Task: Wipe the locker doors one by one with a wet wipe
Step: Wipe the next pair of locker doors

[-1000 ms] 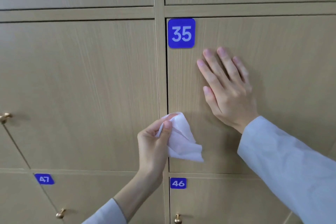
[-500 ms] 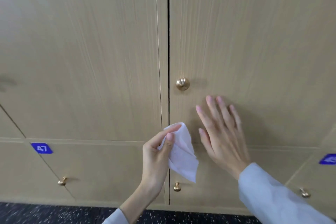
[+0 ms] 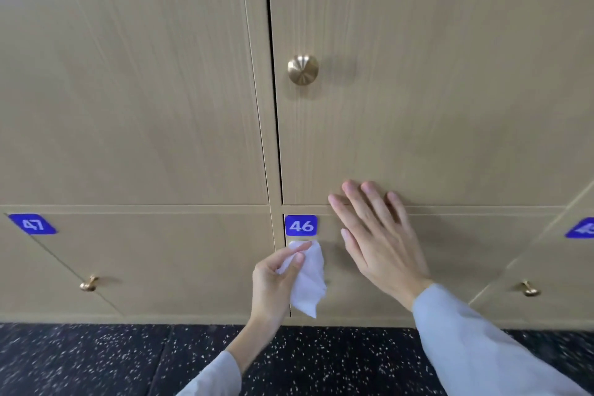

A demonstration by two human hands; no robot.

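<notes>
My left hand [image 3: 274,280] pinches a crumpled white wet wipe [image 3: 308,280] between thumb and fingers, just below the blue number plate 46 [image 3: 301,225]. The wipe hangs in front of the left edge of locker door 46 [image 3: 450,267]. My right hand [image 3: 376,238] lies with straight, spread fingers across the seam between door 46 and the larger door above it [image 3: 434,90], which carries a round brass knob [image 3: 302,69]. Whether the palm touches the wood is unclear.
Door 47 [image 3: 160,260] lies to the lower left with its blue plate [image 3: 32,224] and a brass knob [image 3: 88,284]. Another door at the lower right has a knob [image 3: 530,289] and a partly seen blue plate [image 3: 581,228]. Dark speckled floor [image 3: 96,360] runs along the bottom.
The view and both hands have dropped from door 35 to the bottom row. My right hand slid down to the seam above door 46; the wipe came down to plate 46.
</notes>
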